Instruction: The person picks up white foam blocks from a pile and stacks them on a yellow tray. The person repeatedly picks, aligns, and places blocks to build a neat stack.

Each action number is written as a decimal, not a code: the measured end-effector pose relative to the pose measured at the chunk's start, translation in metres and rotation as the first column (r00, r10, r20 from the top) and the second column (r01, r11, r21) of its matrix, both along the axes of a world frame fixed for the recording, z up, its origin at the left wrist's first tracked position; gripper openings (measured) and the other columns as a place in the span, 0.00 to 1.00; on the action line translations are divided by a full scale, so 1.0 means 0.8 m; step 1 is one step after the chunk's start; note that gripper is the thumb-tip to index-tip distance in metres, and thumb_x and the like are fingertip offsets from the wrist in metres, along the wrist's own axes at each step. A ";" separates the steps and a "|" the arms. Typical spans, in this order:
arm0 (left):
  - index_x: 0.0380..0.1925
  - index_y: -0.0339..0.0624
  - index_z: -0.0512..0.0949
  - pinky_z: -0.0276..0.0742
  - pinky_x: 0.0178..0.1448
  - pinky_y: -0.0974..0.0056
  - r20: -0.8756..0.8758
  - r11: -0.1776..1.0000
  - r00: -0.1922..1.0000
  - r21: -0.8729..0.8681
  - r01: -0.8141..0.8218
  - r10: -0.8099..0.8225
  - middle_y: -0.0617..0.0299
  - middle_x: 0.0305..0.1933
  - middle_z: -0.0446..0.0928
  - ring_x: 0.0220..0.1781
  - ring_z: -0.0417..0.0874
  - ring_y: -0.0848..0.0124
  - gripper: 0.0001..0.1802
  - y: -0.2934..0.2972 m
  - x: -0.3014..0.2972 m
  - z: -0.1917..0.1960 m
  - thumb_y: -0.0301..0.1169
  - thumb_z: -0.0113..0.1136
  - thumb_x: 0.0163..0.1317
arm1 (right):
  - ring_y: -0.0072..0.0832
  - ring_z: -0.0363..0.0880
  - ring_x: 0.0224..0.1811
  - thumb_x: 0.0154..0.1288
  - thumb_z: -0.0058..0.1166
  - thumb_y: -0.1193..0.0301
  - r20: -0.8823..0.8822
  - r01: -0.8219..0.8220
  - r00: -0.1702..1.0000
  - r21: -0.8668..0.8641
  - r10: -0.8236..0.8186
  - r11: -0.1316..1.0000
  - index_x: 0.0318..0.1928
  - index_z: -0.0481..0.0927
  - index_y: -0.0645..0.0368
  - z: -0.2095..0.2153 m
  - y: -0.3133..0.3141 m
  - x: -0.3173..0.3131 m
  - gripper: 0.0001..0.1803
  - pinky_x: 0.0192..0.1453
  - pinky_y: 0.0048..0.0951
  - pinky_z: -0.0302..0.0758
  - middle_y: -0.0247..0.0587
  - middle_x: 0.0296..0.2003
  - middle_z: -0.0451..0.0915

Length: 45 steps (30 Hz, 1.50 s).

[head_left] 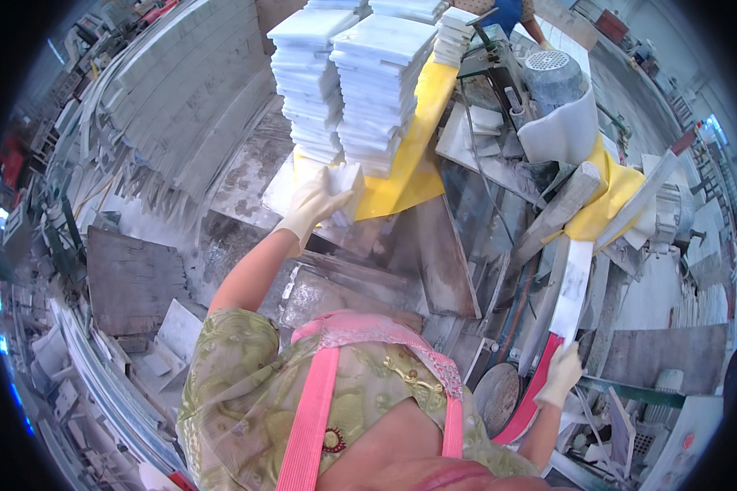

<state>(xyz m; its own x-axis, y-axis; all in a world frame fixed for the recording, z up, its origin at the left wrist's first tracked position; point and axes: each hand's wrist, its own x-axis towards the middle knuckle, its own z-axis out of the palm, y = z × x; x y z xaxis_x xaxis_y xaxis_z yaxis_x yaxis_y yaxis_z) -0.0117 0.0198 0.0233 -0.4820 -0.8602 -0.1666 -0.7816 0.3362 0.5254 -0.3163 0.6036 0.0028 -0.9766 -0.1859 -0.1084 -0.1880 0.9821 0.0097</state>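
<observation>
Head view: L hand [315,200] grasping white slabs [349,177] nr tall slab stacks [377,90]; R hand [560,376] at red strip [522,415], grip unclear.

The left hand [313,200] partly hides white slabs [350,182]; a co-worker [509,11] is cropped above.

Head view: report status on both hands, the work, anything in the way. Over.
Left hand on low white slab pile; grip unclear. Right hand at pink strip. Tall white slab stacks just beyond.
</observation>
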 end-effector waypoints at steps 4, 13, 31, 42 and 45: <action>0.70 0.33 0.63 0.78 0.58 0.48 -0.118 0.986 0.982 -0.103 0.134 -0.146 0.34 0.54 0.81 0.55 0.84 0.43 0.54 -0.013 0.009 -0.023 0.63 0.66 0.53 | 0.33 0.80 0.53 0.74 0.57 0.62 -0.003 0.030 0.999 -0.768 -0.050 0.640 0.62 0.77 0.67 0.062 -0.126 0.049 0.24 0.59 0.36 0.76 0.47 0.52 0.82; 0.64 0.27 0.67 0.77 0.60 0.49 -0.017 0.975 0.976 -0.044 0.217 -0.218 0.31 0.53 0.81 0.58 0.83 0.42 0.53 -0.017 0.007 -0.006 0.66 0.63 0.58 | 0.22 0.76 0.41 0.74 0.54 0.61 0.157 0.226 0.791 -0.973 0.592 -0.043 0.50 0.82 0.68 0.000 -0.527 0.227 0.19 0.49 0.31 0.73 0.36 0.40 0.81; 0.73 0.21 0.56 0.64 0.76 0.56 -0.060 0.960 0.984 -0.239 0.149 -0.167 0.33 0.71 0.69 0.73 0.71 0.46 0.65 -0.042 -0.022 -0.067 0.59 0.76 0.49 | 0.43 0.81 0.56 0.66 0.60 0.64 -0.407 -0.578 0.773 -0.767 0.486 0.278 0.55 0.84 0.52 -0.043 -0.337 0.111 0.19 0.64 0.41 0.74 0.41 0.54 0.84; 0.71 0.23 0.60 0.66 0.73 0.53 -0.244 0.985 0.961 -0.146 0.094 -0.127 0.33 0.68 0.71 0.70 0.73 0.45 0.57 -0.045 -0.004 -0.064 0.52 0.76 0.54 | 0.42 0.58 0.79 0.66 0.57 0.64 -0.287 -0.270 0.909 0.144 0.302 0.952 0.76 0.60 0.59 -0.087 -0.016 -0.024 0.41 0.82 0.45 0.53 0.53 0.74 0.64; 0.72 0.26 0.60 0.67 0.72 0.54 -0.211 0.975 0.967 -0.200 0.098 -0.140 0.36 0.70 0.68 0.71 0.72 0.48 0.54 -0.050 -0.004 -0.065 0.49 0.76 0.56 | 0.42 0.65 0.75 0.69 0.54 0.62 -0.395 -0.317 0.854 0.123 0.339 0.941 0.74 0.62 0.63 -0.099 -0.017 -0.037 0.37 0.80 0.45 0.57 0.56 0.71 0.68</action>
<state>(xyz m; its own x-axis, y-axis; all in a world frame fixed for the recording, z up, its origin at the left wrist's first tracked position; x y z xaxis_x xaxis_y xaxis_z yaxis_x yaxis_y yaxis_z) -0.0149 -0.0204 -0.0285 -0.5894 -0.7997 0.1141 -0.6001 0.5280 0.6009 -0.3459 0.5897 -0.0766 -0.8199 -0.5082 0.2638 -0.4676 0.8601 0.2037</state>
